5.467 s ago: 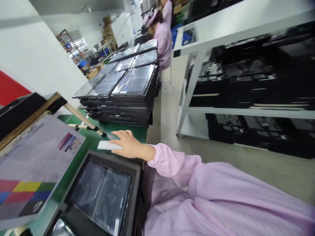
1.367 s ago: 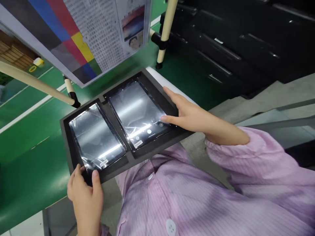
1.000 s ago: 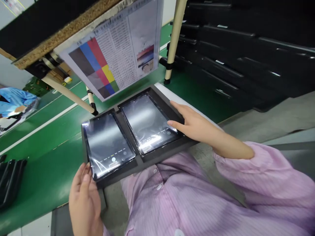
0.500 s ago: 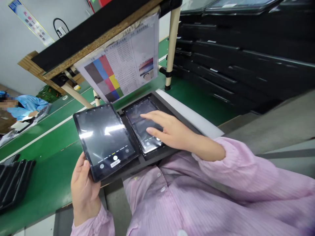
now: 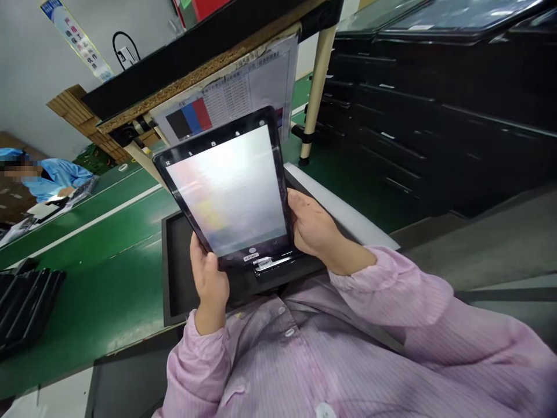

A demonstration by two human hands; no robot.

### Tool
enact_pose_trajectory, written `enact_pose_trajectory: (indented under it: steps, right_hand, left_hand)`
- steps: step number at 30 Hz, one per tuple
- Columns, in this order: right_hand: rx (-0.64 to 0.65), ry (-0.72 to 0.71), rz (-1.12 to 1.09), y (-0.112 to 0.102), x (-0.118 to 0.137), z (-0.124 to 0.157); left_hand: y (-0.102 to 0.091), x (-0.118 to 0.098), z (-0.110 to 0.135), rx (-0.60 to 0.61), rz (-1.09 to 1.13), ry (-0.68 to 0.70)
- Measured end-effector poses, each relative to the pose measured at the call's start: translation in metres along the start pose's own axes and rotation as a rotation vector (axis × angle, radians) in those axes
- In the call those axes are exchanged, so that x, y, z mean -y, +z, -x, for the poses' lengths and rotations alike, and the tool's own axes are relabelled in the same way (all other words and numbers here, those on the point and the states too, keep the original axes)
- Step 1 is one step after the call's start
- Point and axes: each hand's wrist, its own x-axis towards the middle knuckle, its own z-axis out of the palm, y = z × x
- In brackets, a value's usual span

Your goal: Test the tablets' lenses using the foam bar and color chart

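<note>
Between my two hands a black tablet (image 5: 230,191) is held up and tilted, its screen lit with a bright, blurry camera picture. My left hand (image 5: 210,284) grips its lower left edge, thumb on the front. On the right edge my right hand (image 5: 313,226) is closed round the side. Under it lies a black foam tray (image 5: 174,313), its left compartment showing bare. A second tablet (image 5: 276,264) rests in the tray's right part, mostly hidden by the held one. Just behind the tablet hangs a printed sheet with colour blocks (image 5: 230,93), partly covered.
A shelf (image 5: 195,64) on beige pipe legs stands over the green bench (image 5: 117,296). Stacked black trays (image 5: 413,110) rise at the right. More black trays (image 5: 30,307) sit at the left. A person in blue (image 5: 61,174) works farther off at the left.
The held tablet has been raised rightward in front of the sheet, and its screen has turned bright. My right hand has left the second tablet and taken the held tablet's right edge.
</note>
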Motion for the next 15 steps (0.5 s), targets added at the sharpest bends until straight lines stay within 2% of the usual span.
enact_pose_trajectory:
  steps: [3, 6, 15]
  right_hand:
    - [0.018, 0.022, -0.008, -0.002, -0.002, -0.002]
    - [0.015, 0.021, 0.004, -0.004, -0.004, -0.003]
    - [0.02, -0.036, -0.011, -0.005, -0.006, -0.004]
  left_hand:
    - [0.002, 0.002, 0.007, 0.108, -0.434, 0.173]
    - [0.007, -0.001, 0.011, 0.098, -0.684, 0.263]
    - [0.014, 0.004, 0.012, 0.052, -0.851, 0.286]
